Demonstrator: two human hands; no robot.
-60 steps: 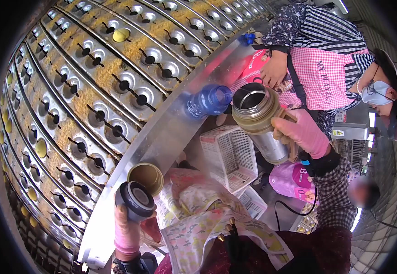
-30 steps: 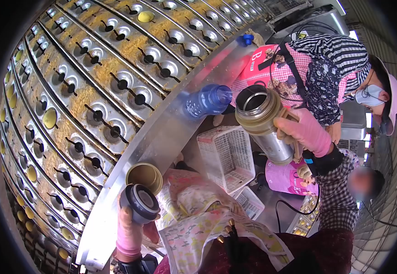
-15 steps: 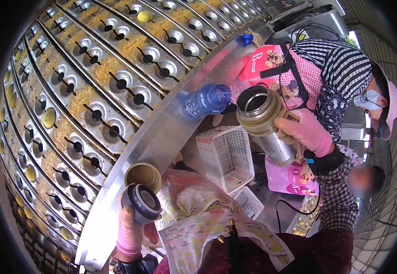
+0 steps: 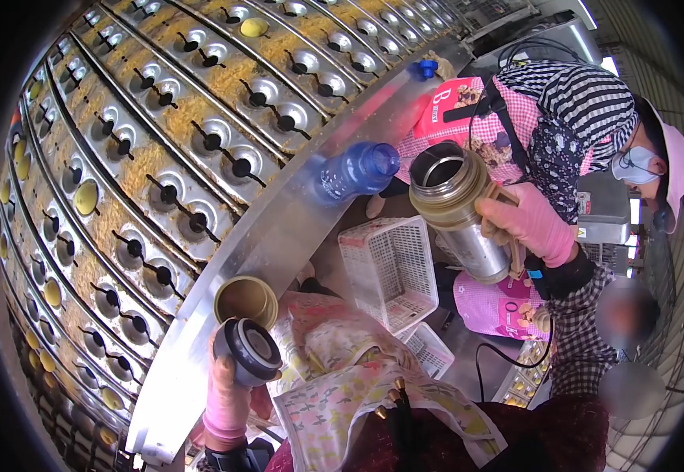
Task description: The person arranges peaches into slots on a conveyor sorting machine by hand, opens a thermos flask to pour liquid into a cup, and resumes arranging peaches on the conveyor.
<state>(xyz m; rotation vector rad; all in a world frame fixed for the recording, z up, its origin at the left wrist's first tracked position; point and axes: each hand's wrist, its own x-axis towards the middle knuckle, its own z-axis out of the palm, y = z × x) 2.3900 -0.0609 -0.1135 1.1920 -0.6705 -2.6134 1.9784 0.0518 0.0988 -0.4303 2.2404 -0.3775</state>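
Observation:
My right hand (image 4: 532,224), in a pink glove, is closed around the handle of a steel thermos (image 4: 468,252). The thermos is uncapped and tilted a little, so its dark mouth shows. In my pink-gloved left hand (image 4: 226,397) is a dark grey thermos stopper (image 4: 248,352), its underside turned up and away from my palm. Just beyond the stopper, a gold-coloured cup (image 4: 245,303) stands on the metal ledge (image 4: 220,346). A blue water bottle (image 4: 358,171) also stands on this ledge, left of the thermos mouth.
Along the left runs a machine bed (image 4: 177,157) of metal moulds, with several yellow round pieces in it. White plastic baskets (image 4: 389,271) sit below the ledge. A masked co-worker (image 4: 586,118) in a striped top is at the right. A black cable (image 4: 507,354) hangs below my right arm.
Both hands keep their hold and have barely shifted. The co-worker at the right has moved slightly.

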